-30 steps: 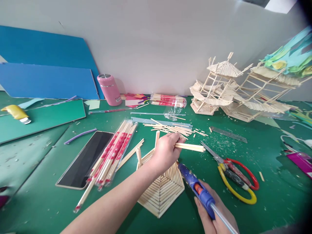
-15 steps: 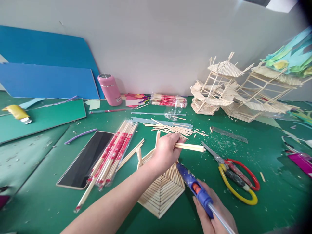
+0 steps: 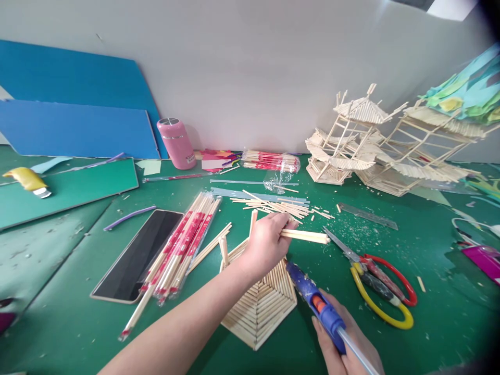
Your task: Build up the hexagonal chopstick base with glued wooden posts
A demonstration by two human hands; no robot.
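Observation:
My left hand is closed on a small bundle of wooden sticks, which points right over the far side of a hexagonal stick base. Short upright posts rise from the base's left and far edges. A blue hot glue gun is gripped in my right hand, a clear glue stick running out of its back. Its nozzle sits by the base's right edge, just below my left hand; the exact tip is hard to make out.
Scissors lie on the right, past the glue gun. Loose cut sticks lie beyond my left hand. Packaged chopsticks rest partly on a dark phone. Stick pagodas and a pink flask stand at the back.
The glue gun and my right hand have shifted very slightly right and down. My left hand and the sticks hold almost still.

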